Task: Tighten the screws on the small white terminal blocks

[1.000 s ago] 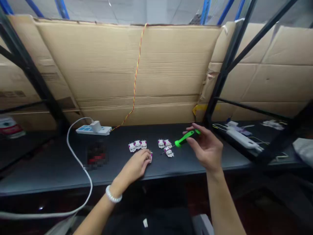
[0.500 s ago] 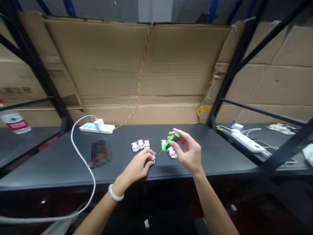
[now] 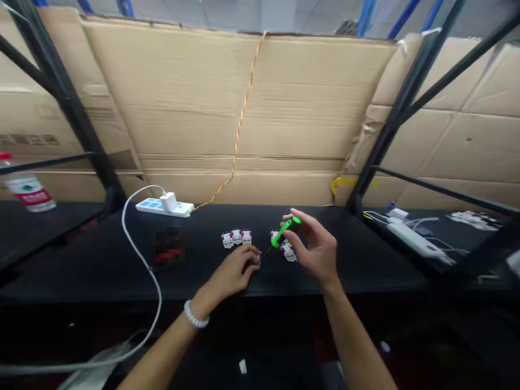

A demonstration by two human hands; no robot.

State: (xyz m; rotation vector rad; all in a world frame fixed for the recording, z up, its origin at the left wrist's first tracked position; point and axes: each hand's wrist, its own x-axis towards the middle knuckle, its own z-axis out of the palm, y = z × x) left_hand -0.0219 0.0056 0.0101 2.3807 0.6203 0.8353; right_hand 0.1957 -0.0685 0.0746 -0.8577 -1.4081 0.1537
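With its fingers closed, my left hand pins a small white-and-purple part to the dark tabletop; most of that part is hidden. My right hand grips a green-and-black screwdriver by its handle. The shaft slants down to the left, its tip at or close to the held part; contact cannot be made out. Similar white-and-purple parts sit in a short row beyond my left hand. More of them lie beside the screwdriver, partly covered by my right hand.
A white power strip with a plugged-in charger stands at the back left, its white cable looping over the table's front edge. A blurred dark-and-red object lies left. Black rack posts and cardboard enclose the table.
The camera view has shifted slightly and the picture is brighter at the back. Both hands keep nearly the same places, the screwdriver still pointing at the held part.
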